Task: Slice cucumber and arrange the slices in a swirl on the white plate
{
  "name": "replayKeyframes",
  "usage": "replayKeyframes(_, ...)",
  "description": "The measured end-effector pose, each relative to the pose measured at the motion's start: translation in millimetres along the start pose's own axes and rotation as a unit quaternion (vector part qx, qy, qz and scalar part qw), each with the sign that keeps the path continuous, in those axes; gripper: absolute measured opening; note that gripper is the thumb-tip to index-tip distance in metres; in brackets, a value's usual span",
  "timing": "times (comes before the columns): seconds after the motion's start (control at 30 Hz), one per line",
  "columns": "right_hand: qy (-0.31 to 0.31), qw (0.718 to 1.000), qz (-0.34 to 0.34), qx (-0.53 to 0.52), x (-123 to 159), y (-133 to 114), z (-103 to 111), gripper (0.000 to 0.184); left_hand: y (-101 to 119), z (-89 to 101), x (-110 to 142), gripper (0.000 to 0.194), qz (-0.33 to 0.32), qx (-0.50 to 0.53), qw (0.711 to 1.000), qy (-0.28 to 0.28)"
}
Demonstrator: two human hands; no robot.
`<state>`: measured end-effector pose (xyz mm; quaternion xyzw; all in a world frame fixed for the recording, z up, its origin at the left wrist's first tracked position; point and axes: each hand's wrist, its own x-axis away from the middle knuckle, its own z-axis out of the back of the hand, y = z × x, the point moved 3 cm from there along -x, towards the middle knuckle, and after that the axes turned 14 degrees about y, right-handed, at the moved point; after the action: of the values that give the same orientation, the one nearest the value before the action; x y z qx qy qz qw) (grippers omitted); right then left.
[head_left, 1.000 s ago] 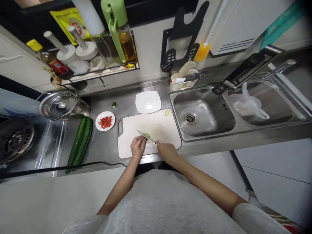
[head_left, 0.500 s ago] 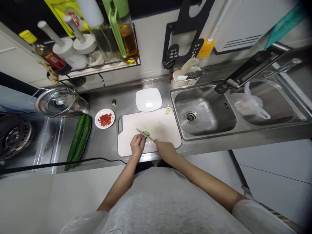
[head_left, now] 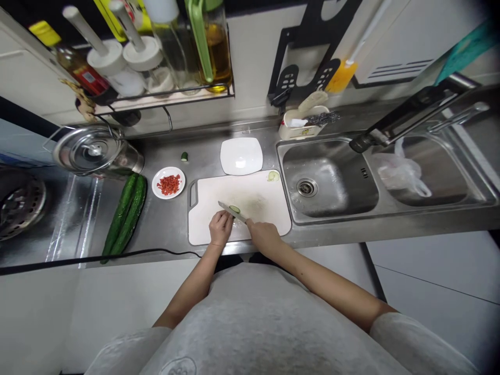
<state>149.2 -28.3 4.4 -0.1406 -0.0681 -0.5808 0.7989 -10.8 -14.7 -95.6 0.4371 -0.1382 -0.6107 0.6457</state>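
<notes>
My right hand (head_left: 265, 235) is wrapped round the handle of a knife (head_left: 231, 210), whose blade slants up and left over the white cutting board (head_left: 207, 195). On the blade's far side is a cucumber slice (head_left: 234, 209), pale with a green rim. Close against the near side, my left hand (head_left: 221, 228) has its fingers curled together on a cucumber piece, mostly hidden under them. A few thin pale slices (head_left: 273, 176) lie at the board's upper right corner. The board's middle looks wet.
Behind the board sits a white square plate (head_left: 241, 156). Left of it are a plate of chopped red pieces (head_left: 169, 184), a cucumber end (head_left: 184, 156), two whole cucumbers (head_left: 125, 216) and a lidded steel pot (head_left: 97, 151). A black cable (head_left: 156, 251) crosses the counter's front. The sink (head_left: 328, 182) is at right.
The camera view has shifted slightly. The knife and both hands keep almost the same place on the board, and the cucumber slice still lies beside the blade.
</notes>
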Motion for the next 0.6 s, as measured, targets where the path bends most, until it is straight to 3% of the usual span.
replayKeyframes(0.6, -0.016, 1.000, 0.012, 0.020, -7.7, -6.9, 3.4, 0.029, 1.1, 0.9, -0.5, 0.022, 0.001, 0.018, 1.000, 0.000)
